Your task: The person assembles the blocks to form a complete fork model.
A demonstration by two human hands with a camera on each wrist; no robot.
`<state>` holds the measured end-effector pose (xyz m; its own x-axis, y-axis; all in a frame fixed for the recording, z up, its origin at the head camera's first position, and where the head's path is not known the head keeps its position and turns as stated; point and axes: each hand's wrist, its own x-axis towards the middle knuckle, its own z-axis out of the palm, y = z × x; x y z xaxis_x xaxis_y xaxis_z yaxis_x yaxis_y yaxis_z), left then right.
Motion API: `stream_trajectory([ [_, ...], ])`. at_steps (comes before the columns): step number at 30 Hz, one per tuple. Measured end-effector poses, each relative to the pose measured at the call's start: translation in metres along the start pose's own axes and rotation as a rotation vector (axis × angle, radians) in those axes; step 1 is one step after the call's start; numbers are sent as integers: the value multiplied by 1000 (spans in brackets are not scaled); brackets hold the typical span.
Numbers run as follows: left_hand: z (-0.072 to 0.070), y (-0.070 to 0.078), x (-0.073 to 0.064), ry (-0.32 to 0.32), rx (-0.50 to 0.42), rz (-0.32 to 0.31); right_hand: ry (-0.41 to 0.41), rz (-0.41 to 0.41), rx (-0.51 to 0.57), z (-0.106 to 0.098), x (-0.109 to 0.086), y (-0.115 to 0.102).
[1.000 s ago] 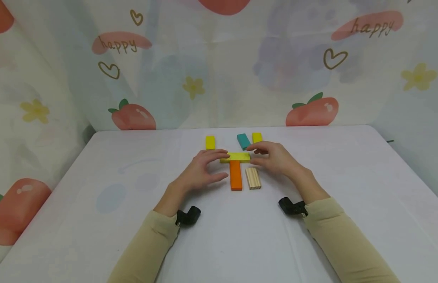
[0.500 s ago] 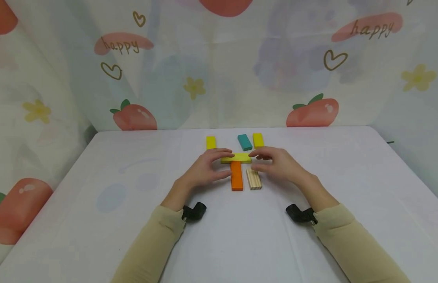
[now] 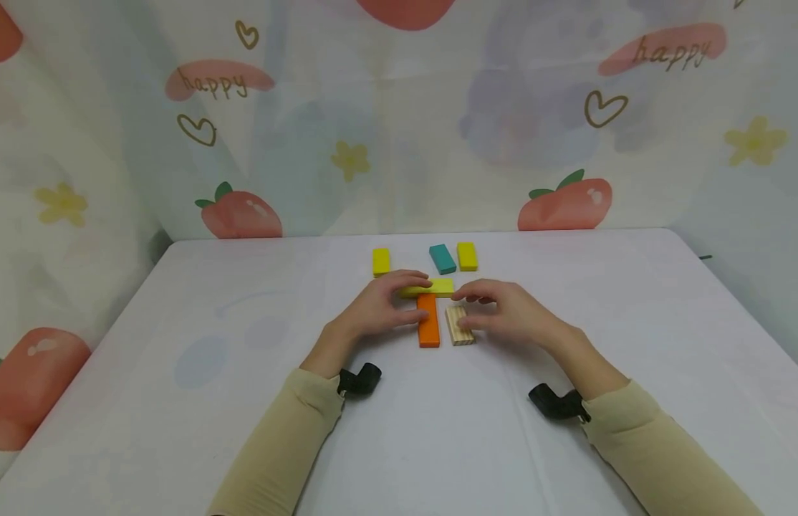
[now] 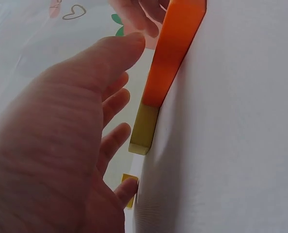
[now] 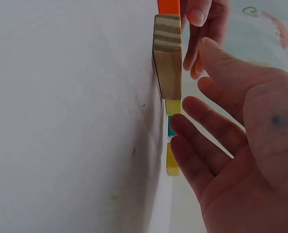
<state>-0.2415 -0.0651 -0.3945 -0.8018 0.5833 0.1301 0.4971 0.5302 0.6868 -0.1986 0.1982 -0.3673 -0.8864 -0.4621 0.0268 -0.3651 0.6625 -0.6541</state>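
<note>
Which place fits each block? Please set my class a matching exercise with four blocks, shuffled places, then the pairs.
Blocks
1. orange block
2. teal block
3. striped wooden block
4. long yellow block

Places
A. between two short yellow blocks
B. crosswise at the orange block's far end
C. nearest the thumb of the right hand
D. nearest the thumb of the left hand

Pairs: 1-D, 2-A, 3-C, 4-B

The right hand (image 5: pixel 248 138) is spread, fingers slightly bent. A striped wooden block (image 5: pixel 168 63) sits near the thumb tip, a gap between. Past the fingertips show a pale yellow block (image 5: pixel 173 107), a teal block (image 5: pixel 171 126) and, by the little finger's tip, a bright yellow block (image 5: pixel 172 164). Beyond the thumb are an orange block (image 5: pixel 169 7) and the left hand (image 5: pixel 212 24).
</note>
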Motion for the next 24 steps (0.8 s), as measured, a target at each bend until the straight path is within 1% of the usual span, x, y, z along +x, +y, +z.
stream_trajectory([
  [6,0,-1,0,-19,-2,6,-14,-24,0,2,-6,0],
  [12,-1,-2,-1,-35,21,11,-27,-63,1,4,-9,0],
  [15,-1,-3,-1,-41,32,10,-43,-69,-11,5,-8,1],
  [20,0,-4,0,-51,52,26,-77,-65,-29,5,-8,3],
  [24,1,-3,1,-53,65,35,-85,-68,-46,4,-9,4],
])
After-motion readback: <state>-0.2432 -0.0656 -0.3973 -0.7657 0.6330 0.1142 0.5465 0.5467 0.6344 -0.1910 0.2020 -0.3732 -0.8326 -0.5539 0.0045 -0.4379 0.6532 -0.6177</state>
